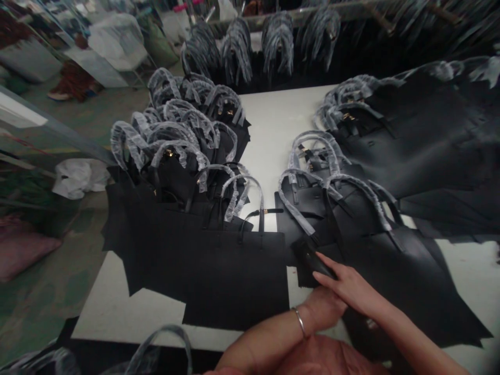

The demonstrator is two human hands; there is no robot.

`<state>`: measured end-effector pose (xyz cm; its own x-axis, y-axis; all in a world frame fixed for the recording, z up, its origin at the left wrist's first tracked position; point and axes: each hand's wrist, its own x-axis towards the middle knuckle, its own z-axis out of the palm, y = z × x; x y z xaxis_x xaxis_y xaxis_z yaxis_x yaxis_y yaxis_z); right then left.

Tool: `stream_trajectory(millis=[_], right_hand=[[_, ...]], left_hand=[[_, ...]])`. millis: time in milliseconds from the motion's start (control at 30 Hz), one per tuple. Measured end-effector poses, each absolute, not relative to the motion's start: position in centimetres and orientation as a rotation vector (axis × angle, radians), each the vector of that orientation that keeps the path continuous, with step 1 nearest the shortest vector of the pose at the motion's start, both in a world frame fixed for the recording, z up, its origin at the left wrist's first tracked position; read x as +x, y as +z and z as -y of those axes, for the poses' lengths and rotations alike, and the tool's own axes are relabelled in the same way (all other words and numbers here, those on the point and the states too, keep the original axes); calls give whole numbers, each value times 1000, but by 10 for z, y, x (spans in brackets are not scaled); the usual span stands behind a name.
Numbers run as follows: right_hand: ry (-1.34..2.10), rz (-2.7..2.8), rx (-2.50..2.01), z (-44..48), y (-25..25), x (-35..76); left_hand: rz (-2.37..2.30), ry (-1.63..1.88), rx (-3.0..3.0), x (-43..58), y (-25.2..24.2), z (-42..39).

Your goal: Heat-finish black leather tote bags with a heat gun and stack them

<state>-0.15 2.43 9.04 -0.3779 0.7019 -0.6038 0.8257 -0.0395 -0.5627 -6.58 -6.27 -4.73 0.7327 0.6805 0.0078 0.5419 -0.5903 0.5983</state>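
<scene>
My right hand (347, 286) has its fingers closed around a dark, elongated object (317, 261), whose exact kind I cannot make out. Close under the right wrist is my left hand (327, 308), with a silver bracelet on that wrist; its fingers are hidden. Just beyond the hands lies a black bag panel (304, 208) with a plastic-wrapped handle (291, 205). Another black bag panel (394, 276) with wrapped handles spreads to the right. On the left, a flat black panel (238, 276) tops overlapping panels, its wrapped handle (258, 190) standing up.
A white table (269, 125) carries piles of black panels (441, 125) and a cluster of wrapped handles (175, 130). Behind it, wrapped handles (278, 44) hang from a rack. A metal post (78, 133) stands left, near a white bundle (80, 177) on the floor.
</scene>
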Motion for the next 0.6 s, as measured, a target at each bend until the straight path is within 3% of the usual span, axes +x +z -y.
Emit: stream_trajectory(millis=[200,333,600], right_hand=[[-1388,-2001,1672,-23,88,6],[-1567,-1857,1671,-27,90,10],[-1652,-1908,1601,-24,90,22]], left_hand=[[-981,470,2296,-109,-37,66],[-1495,737,2073,-176,-23,42],[-1178,326,2337,-221,-20,-37]])
